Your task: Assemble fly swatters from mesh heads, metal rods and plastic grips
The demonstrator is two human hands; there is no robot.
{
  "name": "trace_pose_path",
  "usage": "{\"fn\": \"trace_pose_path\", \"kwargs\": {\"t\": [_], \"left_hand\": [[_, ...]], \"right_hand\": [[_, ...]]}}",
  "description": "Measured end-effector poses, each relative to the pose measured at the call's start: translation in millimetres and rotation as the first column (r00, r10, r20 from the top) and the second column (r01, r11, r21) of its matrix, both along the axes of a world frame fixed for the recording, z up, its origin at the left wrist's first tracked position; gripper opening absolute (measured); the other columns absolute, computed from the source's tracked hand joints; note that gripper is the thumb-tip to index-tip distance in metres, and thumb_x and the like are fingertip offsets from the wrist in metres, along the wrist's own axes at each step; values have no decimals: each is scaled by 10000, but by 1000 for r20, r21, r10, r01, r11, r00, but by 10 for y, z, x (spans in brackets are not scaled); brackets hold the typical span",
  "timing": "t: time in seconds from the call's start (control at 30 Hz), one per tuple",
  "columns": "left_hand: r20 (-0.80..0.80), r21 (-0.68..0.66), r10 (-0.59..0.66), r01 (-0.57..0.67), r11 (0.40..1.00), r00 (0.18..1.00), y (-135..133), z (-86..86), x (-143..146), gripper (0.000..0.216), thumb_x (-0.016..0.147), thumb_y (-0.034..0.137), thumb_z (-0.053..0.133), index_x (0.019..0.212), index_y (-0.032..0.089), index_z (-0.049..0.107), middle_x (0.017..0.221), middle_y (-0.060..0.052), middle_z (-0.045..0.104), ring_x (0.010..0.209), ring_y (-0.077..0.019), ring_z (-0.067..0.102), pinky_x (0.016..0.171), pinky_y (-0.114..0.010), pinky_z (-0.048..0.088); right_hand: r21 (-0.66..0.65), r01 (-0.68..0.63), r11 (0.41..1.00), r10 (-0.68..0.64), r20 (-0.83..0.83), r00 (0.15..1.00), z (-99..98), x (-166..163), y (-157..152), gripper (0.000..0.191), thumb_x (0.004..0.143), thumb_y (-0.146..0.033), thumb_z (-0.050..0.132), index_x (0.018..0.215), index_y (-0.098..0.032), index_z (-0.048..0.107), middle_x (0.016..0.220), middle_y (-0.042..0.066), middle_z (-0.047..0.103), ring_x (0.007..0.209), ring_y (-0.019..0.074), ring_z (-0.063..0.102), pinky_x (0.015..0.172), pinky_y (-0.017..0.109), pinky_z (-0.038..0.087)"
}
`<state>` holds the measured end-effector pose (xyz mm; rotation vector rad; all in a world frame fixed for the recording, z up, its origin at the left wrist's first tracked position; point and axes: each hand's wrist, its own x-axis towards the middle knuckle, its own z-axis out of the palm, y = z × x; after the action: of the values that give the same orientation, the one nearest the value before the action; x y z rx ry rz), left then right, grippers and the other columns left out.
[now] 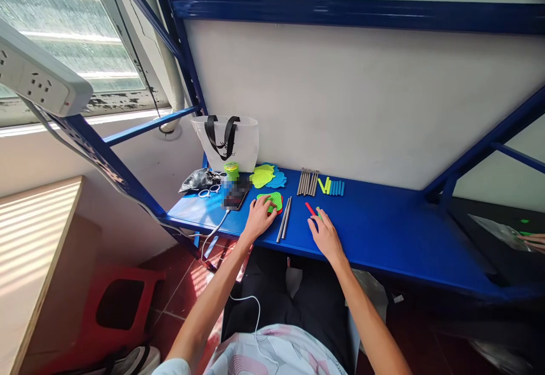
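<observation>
My left hand [258, 218] lies over a green perforated piece [276, 200], its fingers spread on top; a red piece [280, 209] peeks out beneath it. Between my hands, two grey metal rods [284, 219] lie side by side on the blue tabletop [374, 222]. My right hand [327, 235] rests with thumb and forefinger apart, fingertips touching a small green stick [319, 211] that they partly hide. Just left of those fingertips is a red stick [310, 209]. Farther back lie several metal rods [307, 182], yellow sticks [327, 185] and blue sticks [337, 188].
Yellow-green [261, 176] and blue flat pieces [278, 180] lie behind my left hand. Left of them are a phone [237, 195] with a white cable [218, 226], scissors [205, 193], a green-lidded jar [231, 169] and a white bag [247, 142]. Blue metal posts frame the table.
</observation>
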<state>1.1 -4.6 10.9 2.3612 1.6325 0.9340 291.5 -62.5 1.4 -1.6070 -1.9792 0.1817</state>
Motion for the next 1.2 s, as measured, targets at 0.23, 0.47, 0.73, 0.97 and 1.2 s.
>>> {"fn": "trace_pose_path", "kwargs": {"t": [0.23, 0.47, 0.73, 0.97, 1.2], "left_hand": [[-36, -28, -17, 16, 999, 999, 22, -44, -28, 321, 1148, 498, 559, 1330, 276, 704, 1572, -129, 650, 1526, -313, 550, 1307, -583, 372], [-105, 5, -16, 17, 1000, 994, 33, -98, 0, 424, 1156, 544, 522, 1489, 342, 689, 1649, -116, 592, 1584, -345, 489, 1330, -628, 324], [-96, 3, 0, 0, 1000, 995, 39, -143, 0, 436, 1195, 489, 395, 1438, 269, 683, 1640, -135, 594, 1601, -325, 461, 1339, -609, 321], [-153, 0, -16, 16, 1000, 988, 12, -139, 15, 494, 1191, 393, 368, 1619, 347, 609, 1712, -106, 556, 1632, -344, 432, 1356, -676, 266], [-163, -20, -34, 31, 999, 986, 5, -77, 15, 470, 1191, 437, 404, 1590, 377, 646, 1684, -85, 594, 1612, -345, 464, 1357, -677, 266]], "right_hand": [[69, 65, 996, -66, 10, 998, 5, 286, 82, 562, 1144, -515, 357, 1320, -289, 841, 1529, 103, 733, 1345, 348, 747, 1088, 552, 673], [67, 37, 997, -40, 35, 999, 19, 515, 95, 488, 1140, -483, 380, 1279, -261, 792, 1598, 118, 676, 1476, 339, 643, 1191, 564, 583], [66, -6, 998, 0, 84, 996, 11, 459, 92, 496, 1161, -484, 370, 1367, -240, 750, 1627, 137, 652, 1497, 348, 626, 1229, 596, 526], [29, -2, 1000, -1, 113, 994, 28, 458, 93, 561, 1170, -479, 331, 1574, -265, 657, 1712, 112, 574, 1559, 325, 571, 1276, 573, 481], [39, 9, 999, -15, 154, 988, 1, 462, 108, 554, 1173, -451, 348, 1597, -282, 663, 1727, 110, 558, 1552, 332, 576, 1277, 578, 474]]}}
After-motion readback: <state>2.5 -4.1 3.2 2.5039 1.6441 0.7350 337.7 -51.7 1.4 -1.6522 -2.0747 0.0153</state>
